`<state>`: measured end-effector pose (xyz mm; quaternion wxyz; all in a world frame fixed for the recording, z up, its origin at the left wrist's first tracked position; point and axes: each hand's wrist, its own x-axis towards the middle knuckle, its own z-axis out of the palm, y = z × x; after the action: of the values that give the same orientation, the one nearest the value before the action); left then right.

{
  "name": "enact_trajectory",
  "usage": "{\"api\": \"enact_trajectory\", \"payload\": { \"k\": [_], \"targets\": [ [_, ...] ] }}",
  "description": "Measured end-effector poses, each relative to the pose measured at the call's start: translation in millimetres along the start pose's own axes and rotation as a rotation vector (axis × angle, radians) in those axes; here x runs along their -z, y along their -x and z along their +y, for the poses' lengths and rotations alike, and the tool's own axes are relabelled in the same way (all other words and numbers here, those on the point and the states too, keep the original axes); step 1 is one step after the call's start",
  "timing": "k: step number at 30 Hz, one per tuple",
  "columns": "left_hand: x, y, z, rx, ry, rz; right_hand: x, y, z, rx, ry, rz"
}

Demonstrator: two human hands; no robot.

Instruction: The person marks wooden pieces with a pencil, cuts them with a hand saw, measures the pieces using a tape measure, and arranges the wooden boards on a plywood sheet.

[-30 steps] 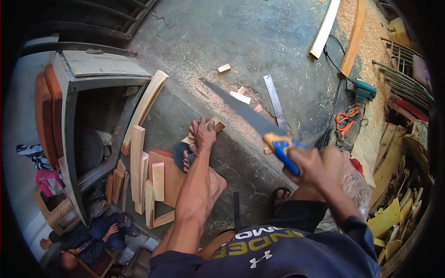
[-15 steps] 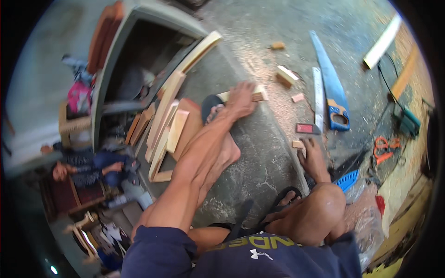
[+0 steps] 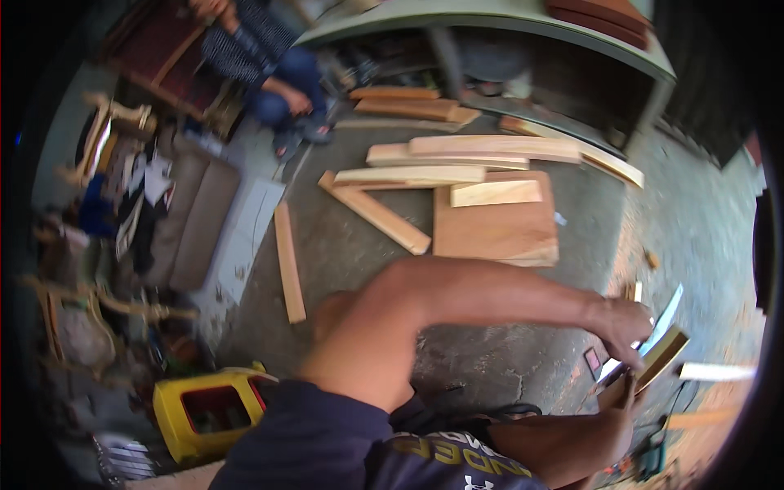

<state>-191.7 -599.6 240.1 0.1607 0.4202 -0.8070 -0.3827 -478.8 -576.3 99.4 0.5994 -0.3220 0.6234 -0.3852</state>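
At the right, both hands come together at a short wooden block (image 3: pixel 665 358), raised at a tilt. My left hand (image 3: pixel 622 325), its arm stretched across from the lower left, curls its fingers at the block's near side. My right hand (image 3: pixel 618 392), beside my bent knee, closes around the block's lower end; some fingers are hidden. Past the hands, a saw blade (image 3: pixel 671 309) shows in part, with its handle covered. A try square (image 3: pixel 594 362) with a dark and red stock lies just left of the hands.
Several wooden strips (image 3: pixel 490 149) lie ahead around a square board (image 3: pixel 506 230). One strip (image 3: pixel 290 263) lies apart on the left. Beyond stands a grey cabinet frame (image 3: pixel 523 15). A person (image 3: pixel 282 82) sits far left. A yellow plastic thing (image 3: pixel 184 416) is at lower left.
My view has swung left, bringing the strips to the middle. My left hand has left the floor by my foot and joined my right hand at the raised block.
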Motion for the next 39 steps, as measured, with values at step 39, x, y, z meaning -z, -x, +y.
{"api": "enact_trajectory", "payload": {
  "k": [39],
  "targets": [
    [-280, 608, -81, 1.771, 0.087, 1.669, -600, 297, 235, 1.611, 1.372, -1.949]
  ]
}}
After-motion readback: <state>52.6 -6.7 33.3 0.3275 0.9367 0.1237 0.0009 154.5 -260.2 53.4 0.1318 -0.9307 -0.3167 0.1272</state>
